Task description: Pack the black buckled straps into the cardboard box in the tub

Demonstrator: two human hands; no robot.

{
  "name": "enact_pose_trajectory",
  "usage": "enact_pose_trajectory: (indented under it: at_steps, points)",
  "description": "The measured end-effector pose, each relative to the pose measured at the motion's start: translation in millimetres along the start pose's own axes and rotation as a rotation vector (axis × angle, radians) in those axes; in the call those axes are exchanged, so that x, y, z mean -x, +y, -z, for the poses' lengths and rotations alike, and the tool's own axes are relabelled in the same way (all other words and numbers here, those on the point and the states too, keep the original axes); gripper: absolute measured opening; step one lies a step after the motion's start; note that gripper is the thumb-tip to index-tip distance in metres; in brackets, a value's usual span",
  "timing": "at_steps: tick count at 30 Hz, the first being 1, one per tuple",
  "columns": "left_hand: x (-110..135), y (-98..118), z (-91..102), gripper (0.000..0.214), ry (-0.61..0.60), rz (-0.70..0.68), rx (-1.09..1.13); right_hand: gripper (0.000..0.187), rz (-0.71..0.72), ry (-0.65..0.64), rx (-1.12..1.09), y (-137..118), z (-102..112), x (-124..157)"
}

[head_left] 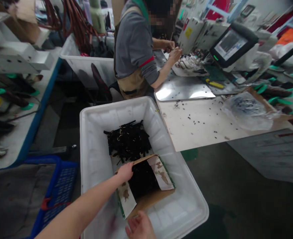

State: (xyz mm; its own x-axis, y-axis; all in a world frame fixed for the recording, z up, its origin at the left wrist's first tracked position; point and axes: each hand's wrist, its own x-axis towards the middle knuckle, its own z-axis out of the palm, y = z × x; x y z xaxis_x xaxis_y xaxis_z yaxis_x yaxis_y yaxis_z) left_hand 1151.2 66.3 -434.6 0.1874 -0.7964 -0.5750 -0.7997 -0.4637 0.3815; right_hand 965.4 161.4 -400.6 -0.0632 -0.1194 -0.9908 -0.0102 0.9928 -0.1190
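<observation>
A white tub (pixel 96 139) stood at the centre of the head view. It held a heap of black strips (pixel 128 141) with small gold fittings, lying toward the tub's 12 o'clock wall. A cardboard box (pixel 158 194) lay tipped on its side at the tub's 6 o'clock, flaps open toward the heap, with more black strips showing in its mouth.

The left hand (pixel 125 172) rested on the box's upper left flap, its grip curled over the flap edge. The right hand (pixel 140 227) sat at the box's 6 o'clock, at the frame's bottom edge, its grip loosely spread; whether it touched the cardboard could not be told.

A blue crate (pixel 54 192) stood just beside the tub at 9 o'clock. The counter (pixel 198 126) overhung the tub's rim at 2 o'clock, strewn with black bits and carrying a clear bag (pixel 248 111) near its 3 o'clock end. Bare floor lay open at 4 o'clock of the tub.

A co-worker (pixel 134 49) stood at 12 o'clock, both hands at a machine (pixel 211 36) with a screen. The yellow label on the machine could not be read, and no other writing was legible.
</observation>
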Motion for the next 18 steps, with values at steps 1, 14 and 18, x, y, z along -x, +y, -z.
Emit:
enact_pose_trajectory:
  at_steps: [1,14,18]
  points:
    - [0.5,2.5,0.2,0.061,-0.007,0.0,-0.002,0.023,-0.068,-0.029,-0.044,3.0,-5.4,8.8]
    - [-204.6,-101.7,120.0,0.058,0.111,-0.035,-0.155,0.04,0.1,-0.301,-0.564,-140.5,-203.1,-22.3]
    - [-310.2,-136.4,142.3,0.069,0.158,-0.075,-0.223,0.052,0.054,-0.161,-0.55,-184.4,-286.0,-117.2]
